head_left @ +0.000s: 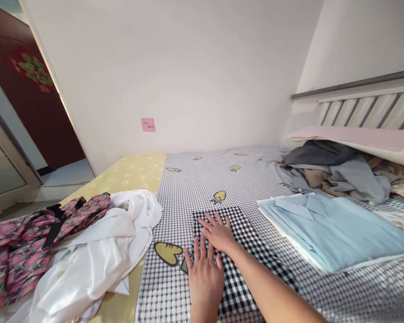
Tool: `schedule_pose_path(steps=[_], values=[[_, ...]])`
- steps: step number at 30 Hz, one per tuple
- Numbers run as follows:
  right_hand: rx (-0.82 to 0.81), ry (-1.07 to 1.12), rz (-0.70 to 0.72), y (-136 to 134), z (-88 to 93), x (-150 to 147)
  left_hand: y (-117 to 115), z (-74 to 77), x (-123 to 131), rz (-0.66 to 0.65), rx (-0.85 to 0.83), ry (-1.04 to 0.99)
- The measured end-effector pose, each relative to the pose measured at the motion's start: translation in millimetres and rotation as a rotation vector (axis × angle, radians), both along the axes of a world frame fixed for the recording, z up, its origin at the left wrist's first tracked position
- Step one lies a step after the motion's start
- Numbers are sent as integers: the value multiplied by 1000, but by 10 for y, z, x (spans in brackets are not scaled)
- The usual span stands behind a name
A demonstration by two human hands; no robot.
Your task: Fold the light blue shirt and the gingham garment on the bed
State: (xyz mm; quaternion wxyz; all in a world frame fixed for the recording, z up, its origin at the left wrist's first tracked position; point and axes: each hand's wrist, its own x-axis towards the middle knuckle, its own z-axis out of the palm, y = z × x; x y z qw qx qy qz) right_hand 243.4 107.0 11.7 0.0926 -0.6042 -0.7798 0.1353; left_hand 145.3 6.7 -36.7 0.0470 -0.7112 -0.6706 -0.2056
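Observation:
A folded black-and-white checked garment (pixel 245 251) lies flat on the bed, lengthwise in front of me. My left hand (pixel 204 271) rests palm down on its left edge, fingers spread and pointing away. Just beyond it, my right hand (pixel 218 233) lies flat on the upper part of the same cloth, fingers stretched toward the upper left. The two hands are close together, and neither grips anything. Part of the garment is hidden beneath the hands and the right forearm.
To the right lies a folded light blue shirt (pixel 340 229) on white cloth. Grey clothes (pixel 336 166) are heaped behind it. Left are a white satin garment (pixel 94 264) and a floral garment (pixel 16 251). The checked bedsheet (pixel 195 188) reaches the wall, which bears a pink note (pixel 148 124).

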Motion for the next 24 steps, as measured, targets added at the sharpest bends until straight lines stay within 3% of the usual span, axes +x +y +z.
schedule_pose_path(steps=[4, 7, 11, 15, 20, 24], values=[[-17, 12, -26, 321, -8, -19, 14, -41, -12, 12, 5, -6], [11, 38, -20, 390, 0, -25, 35, -15, -32, 14, -33, 0], [83, 43, -20, 267, -11, 46, 41, 92, -29, 18, -98, 51], [130, 21, -96, 84, -28, 303, 8, 236, 0, 44, -193, 118], [65, -11, -270, -66, -78, 788, -31, 360, 26, 45, -237, 160], [1, -31, -293, -262, -119, 1081, -51, 426, 35, 43, -216, 157]])
